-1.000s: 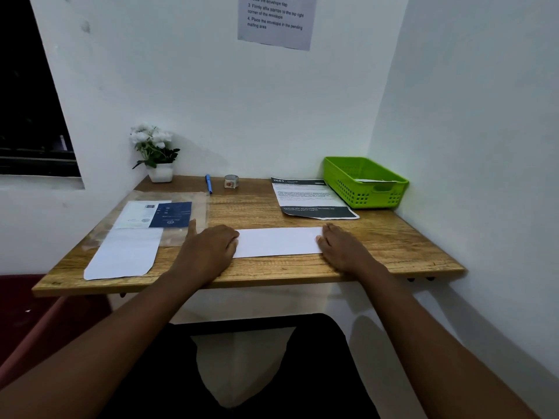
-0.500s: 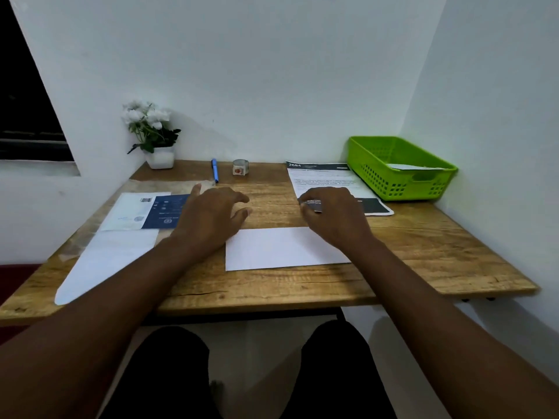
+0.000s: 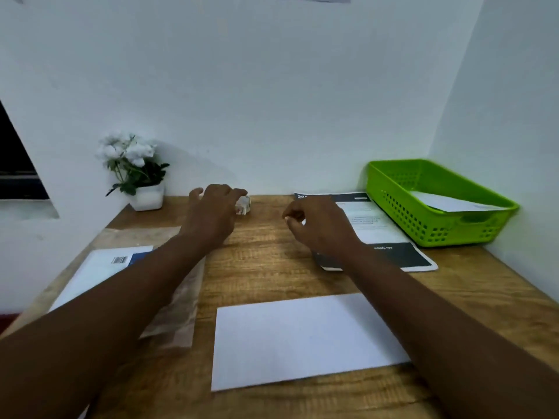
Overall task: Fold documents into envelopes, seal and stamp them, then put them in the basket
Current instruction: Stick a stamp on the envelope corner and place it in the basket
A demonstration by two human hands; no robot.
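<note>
You look to be at the stamping step: the sealed white envelope point(image 3: 305, 340) lies flat and smooth near you on the wood-grain bench point(image 3: 272, 267). Your left hand point(image 3: 213, 213) closes its fingertips on the small stamp roll point(image 3: 243, 204) at the back; your right hand point(image 3: 317, 228) hovers beside it, loosely curled, holding nothing. Next you need to peel one thin stamp free. The green perforated plastic basket point(image 3: 402, 213) waits far right, one envelope inside.

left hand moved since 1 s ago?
Yes. The left hand went from the envelope's left end toward the wall, now at the small roll near the plant pot.
</note>
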